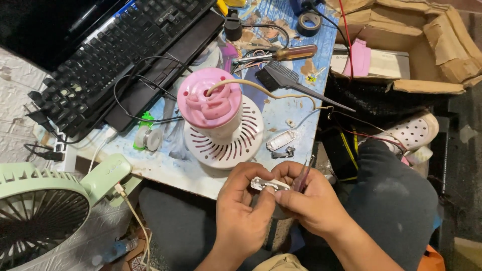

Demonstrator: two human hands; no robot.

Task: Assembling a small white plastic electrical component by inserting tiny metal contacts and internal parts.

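Both hands [273, 200] pinch small white part [269, 184], pink-white device [221, 123] nearby.

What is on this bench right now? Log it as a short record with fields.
left hand: left hand grips small white part
right hand: right hand pinches the same part, also holds tweezers
nearest device: pink and white fan unit on table edge
tools: screwdriver, black brush
left side: green fan, keyboard

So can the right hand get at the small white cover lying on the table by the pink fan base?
Probably yes: the white cover lies bare just beyond the right hand, nothing between. But that hand is pinching tweezers and the small white part.
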